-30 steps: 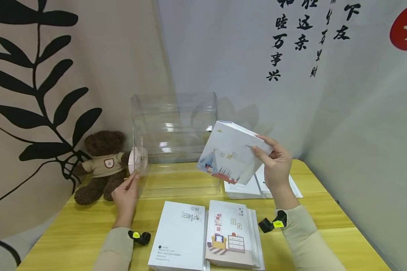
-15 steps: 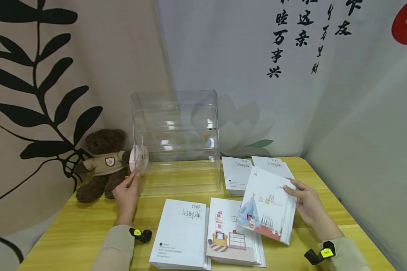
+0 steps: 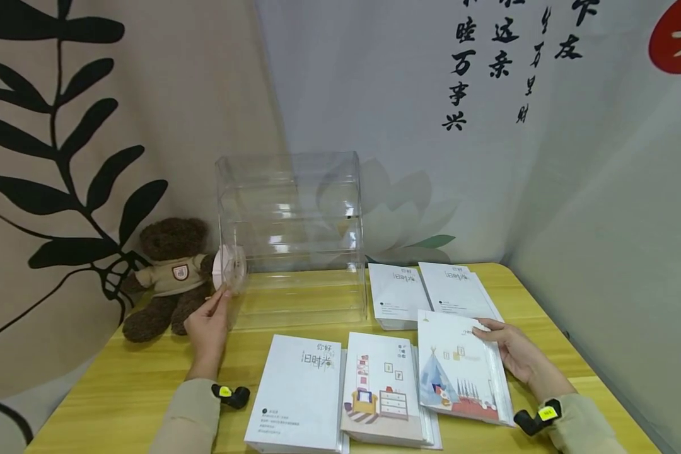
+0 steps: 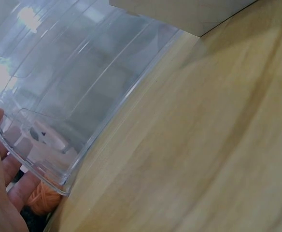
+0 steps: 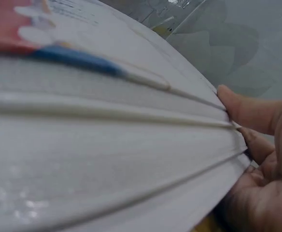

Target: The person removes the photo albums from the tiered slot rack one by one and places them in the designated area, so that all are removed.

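My right hand (image 3: pixel 519 350) grips a thick white book (image 3: pixel 459 372) by its right edge, thumb on top of the cover. A blue tent and a red strip are printed on that cover. In the right wrist view the thumb and fingers (image 5: pixel 252 111) pinch the layered side of the book (image 5: pixel 107 140). My left hand (image 3: pixel 209 325) pinches the lower left side of a clear plastic rack (image 3: pixel 295 258). The left wrist view has the fingers (image 4: pixel 22 188) around the edge of the rack (image 4: pixel 107 72).
A white book (image 3: pixel 295 391) and a book with a chair picture (image 3: pixel 383 388) lie at the front. More white books (image 3: pixel 397 293) lie behind the held one. A brown teddy bear (image 3: pixel 173 271) sits left of the rack, on the yellow wooden table (image 3: pixel 113 391).
My right hand has brought the book down and to the right, from in front of the rack to beside the front books. The left hand has stayed at the rack's side.
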### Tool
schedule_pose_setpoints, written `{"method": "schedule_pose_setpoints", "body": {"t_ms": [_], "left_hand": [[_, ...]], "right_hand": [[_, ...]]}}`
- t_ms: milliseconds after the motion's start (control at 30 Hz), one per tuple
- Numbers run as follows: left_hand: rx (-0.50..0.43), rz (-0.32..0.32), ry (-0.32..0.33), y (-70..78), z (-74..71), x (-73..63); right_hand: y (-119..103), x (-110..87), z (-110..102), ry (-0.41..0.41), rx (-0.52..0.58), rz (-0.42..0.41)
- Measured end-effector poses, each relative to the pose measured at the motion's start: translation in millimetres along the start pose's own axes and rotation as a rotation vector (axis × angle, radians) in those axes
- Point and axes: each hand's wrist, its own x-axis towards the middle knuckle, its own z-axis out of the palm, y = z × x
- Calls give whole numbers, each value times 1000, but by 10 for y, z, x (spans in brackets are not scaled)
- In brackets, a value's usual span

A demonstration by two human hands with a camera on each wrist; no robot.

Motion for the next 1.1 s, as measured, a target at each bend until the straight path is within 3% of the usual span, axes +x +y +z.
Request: {"method": "schedule_pose_setpoints", "body": {"t_ms": [267, 633, 833, 1100], "left_hand": [[21, 27, 29, 36, -16, 38], [41, 3, 6, 22, 5, 39], [24, 1, 15, -10, 18, 25], [23, -18, 7, -7, 14, 6]], "right_hand": [[-36, 32, -48, 51, -160, 39], [-37, 43, 3, 179, -324, 63], [-9, 52, 32, 233, -469, 59], [3, 24, 88, 320, -774, -31]]}}
